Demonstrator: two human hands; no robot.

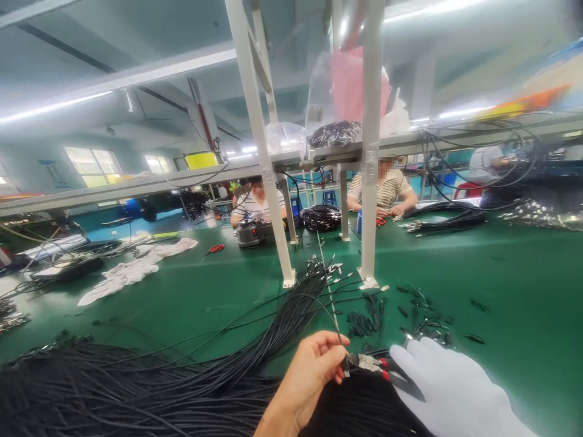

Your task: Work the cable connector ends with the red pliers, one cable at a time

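Bare and closed, my left hand (314, 370) pinches the end of a black cable (327, 308) between thumb and fingers. My right hand (450, 382), in a white glove, is wrapped round the handles of a pair of pliers (370, 363) with black and red grips. The pliers' jaws meet the cable end beside my left fingertips; whether they bite into it I cannot tell. Just beyond my hands lies a thick bundle of black cables (291, 312) with silvery tips. Small black pieces (364, 323) are scattered on the green table to the right.
A large heap of black cables (91, 388) covers the near left of the table (514, 273). White shelf posts (370, 182) rise from its middle. A white cloth (132, 276) and red-handled scissors (217, 248) lie left. Two people (385, 188) sit across.
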